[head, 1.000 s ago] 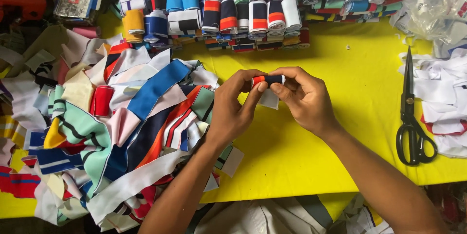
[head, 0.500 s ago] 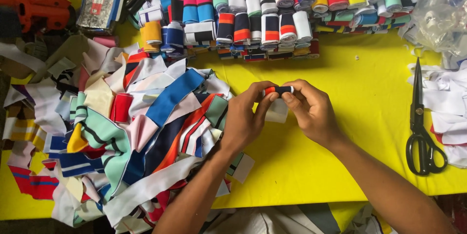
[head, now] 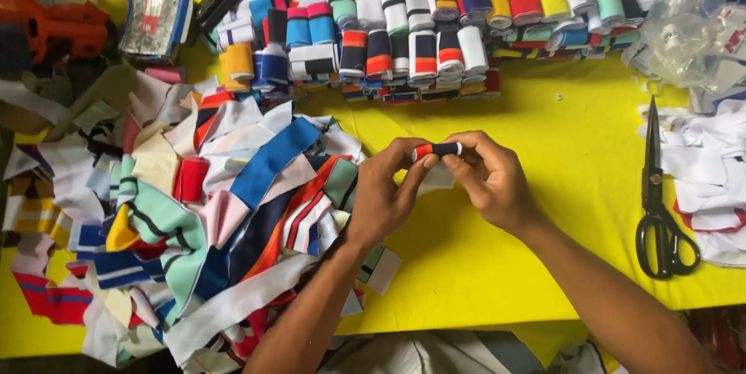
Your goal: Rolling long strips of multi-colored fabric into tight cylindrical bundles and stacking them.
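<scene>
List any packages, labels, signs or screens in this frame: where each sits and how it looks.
Wrapped packet: far left of the yellow table, blocky, shiny clear film over grey and red contents.
Clear plastic bags: far right corner, crumpled, transparent.
No signs or screens in view.

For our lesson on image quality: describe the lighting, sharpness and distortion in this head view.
Head view: light is even and soft, with only faint shadow under the left hand and right hand on the yellow table; the small striped roll they pinch is fairly sharp; rolled bands curve slightly toward the top edge; clear plastic bag shows mild glare.
</scene>
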